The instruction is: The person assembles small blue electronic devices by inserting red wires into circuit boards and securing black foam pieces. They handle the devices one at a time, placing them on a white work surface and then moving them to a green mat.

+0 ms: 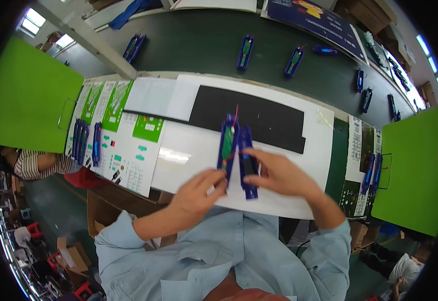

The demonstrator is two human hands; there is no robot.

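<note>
Over the white work surface, my left hand [199, 194] pinches the near end of an open blue plastic housing half [227, 143]. A green circuit board lies inside it, and a red wire sticks up from its far end. Close beside it on the right, my right hand [279, 173] grips a second long blue housing half [248, 163] by its right edge, thumb and fingers closed on it. A dark strip shows along its middle. Both pieces point away from me, nearly side by side.
A black sheet [249, 113] lies beyond my hands. Several blue units [81, 140] rest on printed sheets at the left, more [372, 170] at the right. Green panels [28, 95] stand on both sides. Across the back, a dark green belt [194, 45] carries spaced blue units. People sit nearby.
</note>
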